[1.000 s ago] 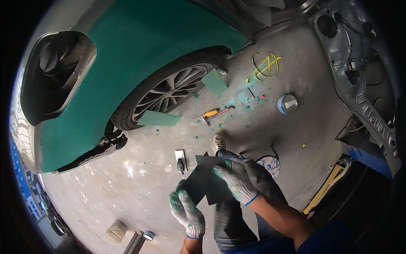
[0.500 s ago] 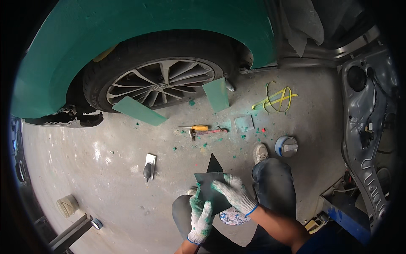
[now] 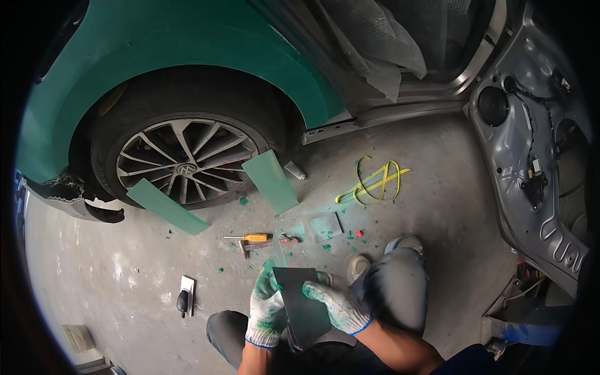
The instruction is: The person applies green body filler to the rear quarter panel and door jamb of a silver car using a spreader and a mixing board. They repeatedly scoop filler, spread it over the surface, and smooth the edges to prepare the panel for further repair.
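Left hand point(image 3: 265, 309) and right hand point(image 3: 335, 306) fingers clamped on dark sheet point(image 3: 303, 303); beyond sheet: yellow-handled screwdriver point(image 3: 250, 238), hammer point(image 3: 265, 245), 2 green strips near wheel point(image 3: 181, 162).

A yellow-handled screwdriver point(image 3: 255, 237) lay on the floor before me, near a yellow strap point(image 3: 373, 182), below the green car's wheel point(image 3: 187, 164).

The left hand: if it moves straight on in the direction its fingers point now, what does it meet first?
The left hand points up-frame, gripping the dark sheet. Straight ahead, bare floor comes first, then probably the yellow-handled screwdriver, though depth is unclear.
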A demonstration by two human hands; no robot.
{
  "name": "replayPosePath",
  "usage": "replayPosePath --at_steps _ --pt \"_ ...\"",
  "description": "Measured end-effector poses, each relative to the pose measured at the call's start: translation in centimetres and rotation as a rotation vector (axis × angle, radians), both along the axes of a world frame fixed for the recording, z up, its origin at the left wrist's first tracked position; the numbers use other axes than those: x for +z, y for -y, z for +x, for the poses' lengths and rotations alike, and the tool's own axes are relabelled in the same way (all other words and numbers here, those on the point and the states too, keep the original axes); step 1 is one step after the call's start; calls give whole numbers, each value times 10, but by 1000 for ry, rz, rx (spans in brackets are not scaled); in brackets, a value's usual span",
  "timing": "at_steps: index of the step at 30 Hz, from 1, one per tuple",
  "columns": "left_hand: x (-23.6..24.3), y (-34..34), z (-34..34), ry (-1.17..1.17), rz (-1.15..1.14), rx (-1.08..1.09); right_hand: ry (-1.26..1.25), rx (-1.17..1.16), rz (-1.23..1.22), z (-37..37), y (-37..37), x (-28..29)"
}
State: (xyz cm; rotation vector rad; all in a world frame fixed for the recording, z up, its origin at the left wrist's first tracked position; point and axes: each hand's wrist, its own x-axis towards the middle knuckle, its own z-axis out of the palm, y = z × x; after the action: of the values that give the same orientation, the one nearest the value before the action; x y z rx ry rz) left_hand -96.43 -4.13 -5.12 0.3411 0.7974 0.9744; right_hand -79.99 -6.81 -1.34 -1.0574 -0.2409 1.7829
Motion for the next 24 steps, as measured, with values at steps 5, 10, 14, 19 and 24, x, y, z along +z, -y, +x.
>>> replayPosePath --at_steps 5,10,14,19,24 --pt "32 20 19 -192 117 207 94 -479 -12 35 22 29" --pt "98 48 41 -497 199 298 379 -461 243 46 53 55" --pt "113 76 55 -610 373 349 567 -432 293 30 73 56" --pt "142 99 36 -1028 512 163 472 -361 332 0 77 69" --pt "141 84 1 -1178 717 -154 738 -287 505 -17 56 62"
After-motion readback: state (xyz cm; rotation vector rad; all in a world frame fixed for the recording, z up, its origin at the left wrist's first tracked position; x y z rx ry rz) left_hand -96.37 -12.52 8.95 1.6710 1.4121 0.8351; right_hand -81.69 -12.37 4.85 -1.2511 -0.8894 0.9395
